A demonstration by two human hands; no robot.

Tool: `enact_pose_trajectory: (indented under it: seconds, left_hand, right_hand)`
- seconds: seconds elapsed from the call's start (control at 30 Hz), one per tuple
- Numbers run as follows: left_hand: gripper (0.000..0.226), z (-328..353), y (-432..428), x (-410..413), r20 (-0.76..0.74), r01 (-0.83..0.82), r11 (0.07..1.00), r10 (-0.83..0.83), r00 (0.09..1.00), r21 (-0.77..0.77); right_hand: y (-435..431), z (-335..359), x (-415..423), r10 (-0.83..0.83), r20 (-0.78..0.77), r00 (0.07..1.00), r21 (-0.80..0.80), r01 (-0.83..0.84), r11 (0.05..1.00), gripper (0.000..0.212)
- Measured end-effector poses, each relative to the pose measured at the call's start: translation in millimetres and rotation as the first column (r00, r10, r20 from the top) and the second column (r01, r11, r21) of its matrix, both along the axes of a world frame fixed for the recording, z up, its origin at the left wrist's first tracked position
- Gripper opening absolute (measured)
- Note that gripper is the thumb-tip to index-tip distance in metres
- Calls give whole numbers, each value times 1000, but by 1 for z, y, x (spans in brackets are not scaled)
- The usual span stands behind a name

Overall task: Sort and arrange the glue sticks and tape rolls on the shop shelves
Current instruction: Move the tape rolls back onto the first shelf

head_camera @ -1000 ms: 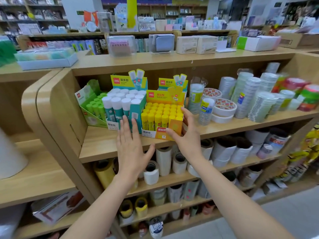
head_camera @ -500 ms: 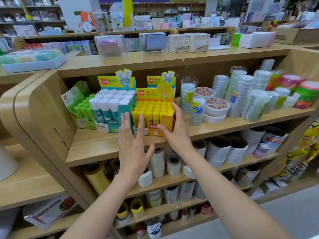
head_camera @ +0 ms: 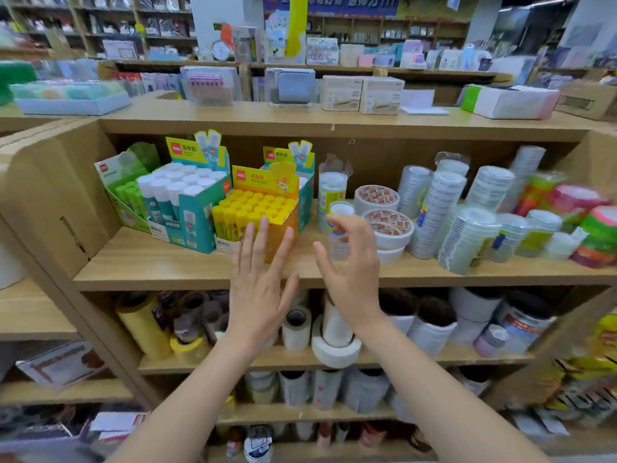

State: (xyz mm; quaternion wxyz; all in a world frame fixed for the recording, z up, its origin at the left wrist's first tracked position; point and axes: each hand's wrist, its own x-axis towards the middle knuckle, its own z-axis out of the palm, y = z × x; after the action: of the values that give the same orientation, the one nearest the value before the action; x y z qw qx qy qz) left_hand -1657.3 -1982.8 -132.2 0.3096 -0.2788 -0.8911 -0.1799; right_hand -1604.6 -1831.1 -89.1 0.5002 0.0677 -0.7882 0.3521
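The upright tape stack [head_camera: 339, 238] stands on the shelf [head_camera: 167, 262] at 12 o'clock of the right hand [head_camera: 354, 272], the nearer one, whose fingers curl half round it (touching or not, I cannot tell). The left hand [head_camera: 258, 289], spread flat, hovers at its 8 o'clock before the yellow glue box [head_camera: 257, 208].

Your left hand [head_camera: 258, 295] is flat in front of the yellow glue stick box [head_camera: 263, 182]; your right hand [head_camera: 350, 279] curls by the small tape stack [head_camera: 340, 208], contact unclear.
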Motion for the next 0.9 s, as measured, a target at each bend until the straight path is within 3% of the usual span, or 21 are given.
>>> enact_pose_trajectory:
  seconds: [0.13, 0.3, 0.57, 0.7, 0.9]
  left_hand:
    - [65, -4, 14, 0, 47, -106, 994, 108, 993, -33]
    - [63, -1, 15, -6, 69, -143, 987, 149, 986, -76]
    - [61, 6, 17, -19, 114, -91, 993, 100, 988, -82]
    - [51, 15, 21, -11, 81, -21, 998, 16, 997, 64]
    - [42, 25, 34, -3, -54, 190, 957, -182, 982, 218]
  right_hand:
    - [32, 2, -2, -81, 161, 984, -11, 84, 996, 54]
    - [39, -1, -19, 8, 380, 925, 58, -32, 998, 65]
    - [41, -7, -30, 15, 334, 943, 19, -23, 1000, 58]
    - [43, -7, -26, 72, 312, 947, 14, -80, 997, 59]
    - [51, -12, -18, 30, 295, 955, -74, -9, 997, 63]
